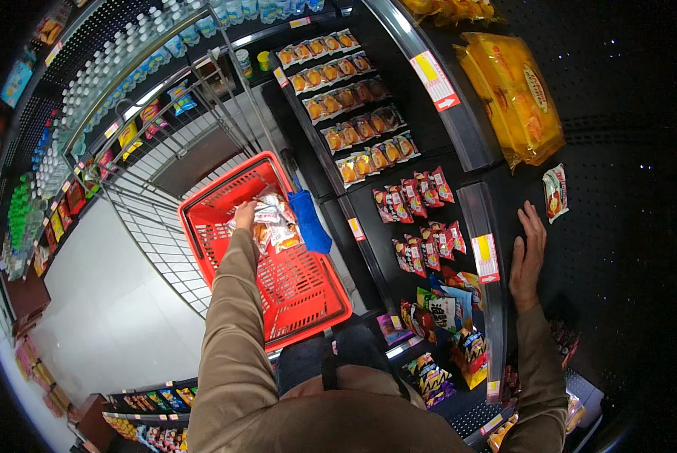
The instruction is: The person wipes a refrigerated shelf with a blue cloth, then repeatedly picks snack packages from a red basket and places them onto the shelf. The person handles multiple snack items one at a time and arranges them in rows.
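My left hand (245, 215) reaches into a red plastic shopping basket (310, 306) and rests at several small wrapped snack packets (282, 229); its fingertips are partly hidden, so a hold cannot be told. The basket sits on a wire shopping cart (146, 226). On the right, my right hand (528, 257) is over a black shelf, fingers extended, with nothing seen in it. Just beyond its fingertips lies a single white and red wrapped snack packet (556, 193), apart from the hand.
Rows of packaged cakes (367, 119) and red snack bags (415, 195) fill the lower shelf. Large yellow bread packs (514, 99) lie on the upper shelf. A blue cloth (310, 221) hangs at the basket's edge. Bottled drinks (112, 62) line the far shelves.
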The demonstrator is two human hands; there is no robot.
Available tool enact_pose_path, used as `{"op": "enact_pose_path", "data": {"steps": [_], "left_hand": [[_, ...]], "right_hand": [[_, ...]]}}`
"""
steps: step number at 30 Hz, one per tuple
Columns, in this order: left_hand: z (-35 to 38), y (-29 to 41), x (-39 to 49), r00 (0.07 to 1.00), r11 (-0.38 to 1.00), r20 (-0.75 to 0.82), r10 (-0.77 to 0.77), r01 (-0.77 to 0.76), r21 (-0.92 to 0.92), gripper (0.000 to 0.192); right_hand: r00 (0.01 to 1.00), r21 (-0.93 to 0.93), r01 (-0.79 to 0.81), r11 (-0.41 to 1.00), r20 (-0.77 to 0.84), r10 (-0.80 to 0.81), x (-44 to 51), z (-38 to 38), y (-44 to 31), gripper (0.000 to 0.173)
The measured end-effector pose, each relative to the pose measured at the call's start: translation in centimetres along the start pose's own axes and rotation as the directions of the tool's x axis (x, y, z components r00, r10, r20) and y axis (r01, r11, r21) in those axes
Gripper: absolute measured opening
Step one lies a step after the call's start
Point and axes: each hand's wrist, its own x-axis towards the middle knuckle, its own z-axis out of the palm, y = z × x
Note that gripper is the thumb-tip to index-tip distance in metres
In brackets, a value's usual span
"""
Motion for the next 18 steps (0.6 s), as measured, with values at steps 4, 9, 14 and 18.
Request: {"op": "enact_pose_path", "data": {"steps": [4,9,14,18], "left_hand": [[0.6,2.6,-4.5,0.996,0.947,-0.037,-0.087,0.071,-0.312,0.040],[-3.0,-3.3,-5.7,0.969,0.885,-0.210,0.129,-0.208,-0.416,0.048],[-5.1,2.0,-18.3,0.980,0.837,-0.080,0.184,-0.199,-0.510,0.041],[-5.9,7.2,-27.7,0.965,0.769,0.041,0.261,-0.182,-0.613,0.036]], "right_hand": [[1.000,-0.007,-0.030,1.000,-0.006,0.030,-0.8,0.1,-0.6,0.048],[1.000,0.029,0.019,0.999,-0.026,-0.018,0.1,0.1,-0.2,0.047],[0.999,0.026,-0.013,1.000,-0.039,0.014,-0.6,0.3,-0.3,0.047],[0.998,0.018,-0.003,1.000,-0.068,0.004,-0.5,0.1,-0.6,0.050]]}}
